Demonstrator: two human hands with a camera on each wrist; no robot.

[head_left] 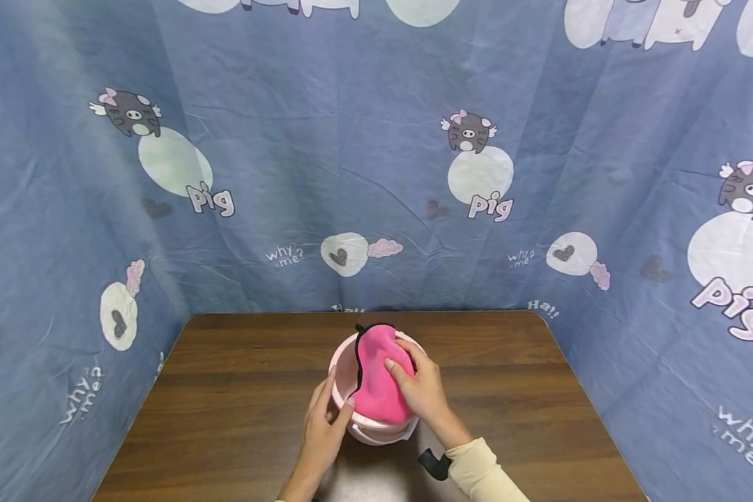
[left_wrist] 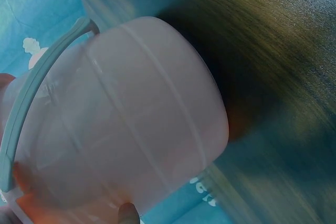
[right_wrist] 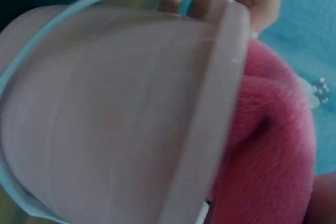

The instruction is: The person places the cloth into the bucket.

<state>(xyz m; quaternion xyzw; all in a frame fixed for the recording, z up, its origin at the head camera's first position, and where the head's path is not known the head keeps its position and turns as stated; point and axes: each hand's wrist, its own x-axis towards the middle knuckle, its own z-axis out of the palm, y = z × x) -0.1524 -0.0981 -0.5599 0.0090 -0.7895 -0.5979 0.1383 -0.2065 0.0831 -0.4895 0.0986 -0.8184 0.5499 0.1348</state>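
Observation:
A pale pink bucket (head_left: 376, 436) stands upright on the table. A bright pink plush cloth with black edging (head_left: 383, 383) lies over its mouth, partly inside and covering most of the opening. My right hand (head_left: 424, 388) pinches the cloth's right side, thumb on top. At the bucket's left rim, my left hand (head_left: 323, 427) holds on, its thumb at the front edge and its fingers along the outer wall. In the right wrist view the plush cloth (right_wrist: 273, 150) bulges out past the rim. The bucket's inside is mostly hidden.
The bucket's light handle (left_wrist: 31, 98) hangs down along its front side. A wooden table (head_left: 245, 390) carries the bucket near its middle. Blue printed curtain (head_left: 351, 174) surrounds the table at the back and both sides. A black strap (head_left: 435, 464) sits by the right cuff.

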